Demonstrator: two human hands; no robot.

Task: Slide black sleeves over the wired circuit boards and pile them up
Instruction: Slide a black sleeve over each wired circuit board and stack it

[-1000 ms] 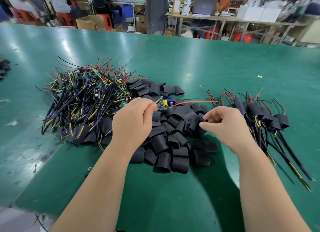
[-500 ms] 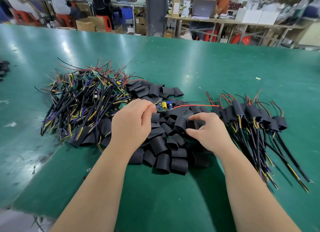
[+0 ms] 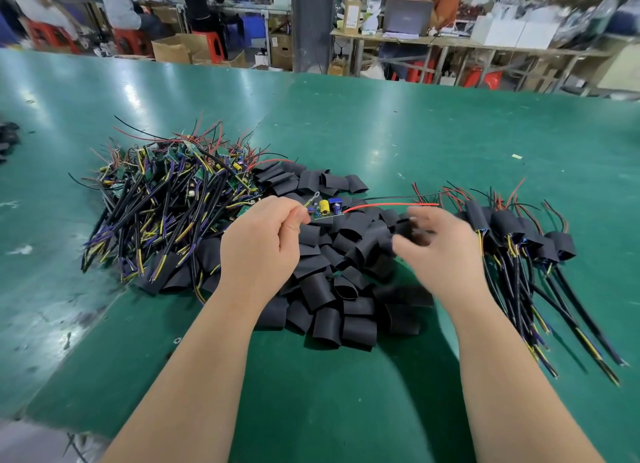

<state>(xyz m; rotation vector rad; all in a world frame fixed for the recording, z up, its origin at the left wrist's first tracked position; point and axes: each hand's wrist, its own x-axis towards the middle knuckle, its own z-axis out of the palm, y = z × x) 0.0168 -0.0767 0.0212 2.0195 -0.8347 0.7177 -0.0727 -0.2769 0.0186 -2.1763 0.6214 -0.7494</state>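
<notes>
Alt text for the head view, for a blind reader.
The left hand pinches a bare circuit board by one end; the blurred right hand is over loose black sleeves. Unsleeved boards lie left, sleeved ones right.

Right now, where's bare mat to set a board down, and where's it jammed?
Free: green mat beyond the three piles, up to the far edge; also the strip between the loose sleeves and the near edge. Crowded: the middle band, where unsleeved boards, sleeves and the sleeved pile run together.
</notes>
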